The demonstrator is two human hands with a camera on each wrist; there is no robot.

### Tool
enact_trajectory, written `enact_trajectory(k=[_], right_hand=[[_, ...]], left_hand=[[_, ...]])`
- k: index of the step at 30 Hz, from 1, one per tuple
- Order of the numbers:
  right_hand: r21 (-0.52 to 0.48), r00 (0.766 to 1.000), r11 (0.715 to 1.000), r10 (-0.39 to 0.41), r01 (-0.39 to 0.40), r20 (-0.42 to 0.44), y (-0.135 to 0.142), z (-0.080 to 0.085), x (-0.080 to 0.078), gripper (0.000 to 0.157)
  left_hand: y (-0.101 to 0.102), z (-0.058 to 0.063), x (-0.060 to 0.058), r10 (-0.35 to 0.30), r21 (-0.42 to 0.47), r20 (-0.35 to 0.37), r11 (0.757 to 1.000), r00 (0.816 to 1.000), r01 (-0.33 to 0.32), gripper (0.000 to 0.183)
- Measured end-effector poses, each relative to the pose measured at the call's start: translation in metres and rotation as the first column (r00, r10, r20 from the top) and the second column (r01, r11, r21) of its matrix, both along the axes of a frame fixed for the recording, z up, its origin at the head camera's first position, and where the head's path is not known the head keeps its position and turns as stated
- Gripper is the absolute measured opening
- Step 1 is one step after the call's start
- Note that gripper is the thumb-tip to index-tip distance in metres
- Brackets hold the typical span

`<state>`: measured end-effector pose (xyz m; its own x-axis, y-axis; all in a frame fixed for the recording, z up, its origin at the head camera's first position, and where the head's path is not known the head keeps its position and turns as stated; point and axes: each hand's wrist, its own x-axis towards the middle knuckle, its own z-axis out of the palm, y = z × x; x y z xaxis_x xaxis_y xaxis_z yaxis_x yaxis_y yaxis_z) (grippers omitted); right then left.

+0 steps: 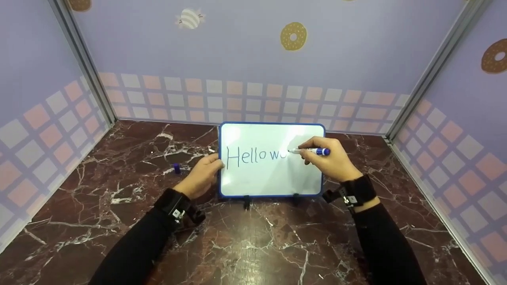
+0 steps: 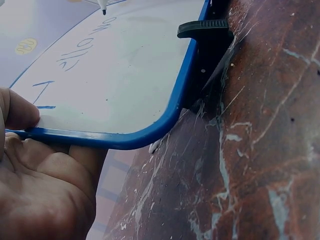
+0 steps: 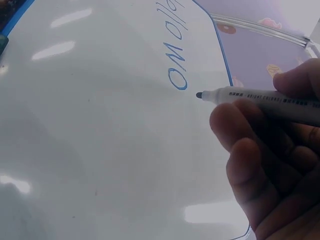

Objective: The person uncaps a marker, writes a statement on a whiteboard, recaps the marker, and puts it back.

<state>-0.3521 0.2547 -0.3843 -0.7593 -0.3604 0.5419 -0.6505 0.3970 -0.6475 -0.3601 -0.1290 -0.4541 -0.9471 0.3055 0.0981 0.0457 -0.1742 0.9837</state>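
Whiteboard (image 1: pixel 269 170) blue-rimmed, bearing blue "Hello wo"; marker (image 3: pixel 265 99) white, dark-tipped.

1 whiteboard (image 1: pixel 253 180) — 7 letters (image 1: pixel 253 155) | 1 marker (image 1: pixel 317 151) — 1 cap (image 1: pixel 176 168) | 2 grips (image 1: pixel 200 176) (image 1: pixel 332 158) | 2 wristbands (image 1: pixel 170 202) (image 1: pixel 359 190) | 2 clips (image 1: pixel 246 198) (image 1: pixel 296 195)

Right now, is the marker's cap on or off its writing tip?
Off: the marker tip is bare, and the purple cap sits on the table, left of the whiteboard.
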Motion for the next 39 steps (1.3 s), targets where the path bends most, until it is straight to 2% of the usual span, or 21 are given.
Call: enact_trajectory(k=[8,18,28,39], right_hand=[[-0.006,1.0,1.0,-0.021,0.021,-0.007,-0.0009,0.0003,-0.0001,0.008],[0.008,0.999,0.999,-0.034,0.034,-0.011,-0.0029,0.0004,0.0003,0.008],[0.029,0.999,0.999,-0.035,0.034,0.038,-0.0011,-0.0002,-0.0002,0.008],[0.096,0.998,0.995,-0.02,0.013,0.067,0.0004,0.0014,0.0029,0.01]], left_hand=[[-0.0007,-0.001,-0.0002,-0.007,0.0,-0.001,1.0,1.0,0.007,0.038],[-0.0005,-0.0005,-0.0003,-0.008,-0.002,0.0,1.0,1.0,0.008,0.035],[-0.0006,-0.0009,-0.0002,0.002,-0.007,0.007,1.0,1.0,-0.002,0.034],[-0.0007,-0.0008,0.0001,0.004,-0.008,0.005,1.0,1.0,-0.004,0.031]])
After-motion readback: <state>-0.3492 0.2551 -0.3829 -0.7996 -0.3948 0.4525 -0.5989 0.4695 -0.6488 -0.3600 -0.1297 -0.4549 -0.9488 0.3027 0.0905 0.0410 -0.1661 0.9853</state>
